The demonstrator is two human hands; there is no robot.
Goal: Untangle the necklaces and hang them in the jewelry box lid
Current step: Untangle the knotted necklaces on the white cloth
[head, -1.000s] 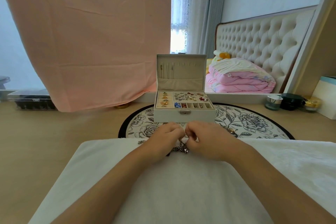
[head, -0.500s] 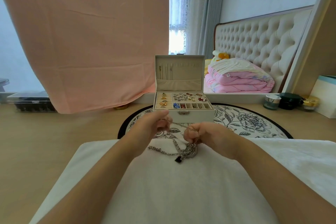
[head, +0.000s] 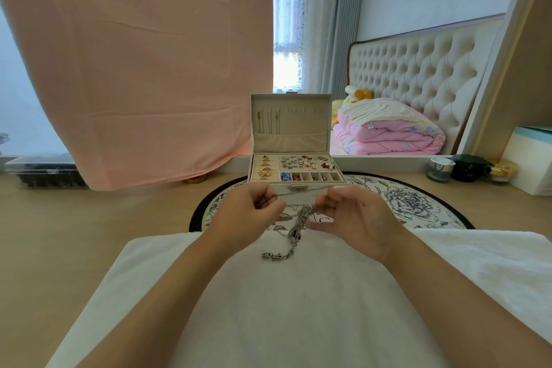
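Note:
A tangle of silver necklaces (head: 295, 231) hangs between my hands above a white towel (head: 298, 308), its lower end a heavy chain trailing on the cloth. My left hand (head: 249, 212) pinches one thin chain end. My right hand (head: 355, 218) pinches the other side, and a thin chain stretches taut between the two. Just behind them stands the cream jewelry box (head: 294, 172), open, its upright lid (head: 291, 122) carrying a row of hooks with two or three thin chains hanging at the left.
The box sits on a round floral mat (head: 418, 206) on a wooden tabletop. Jars (head: 469, 169) and a white carton (head: 528, 164) stand at the right, a clear case (head: 44, 172) at the left. A mirror draped with pink cloth (head: 134, 69) rises behind.
My hands have lifted off the towel and moved apart, drawing the tangle up and stretching a thin chain between them; the heavy chain now dangles onto the cloth.

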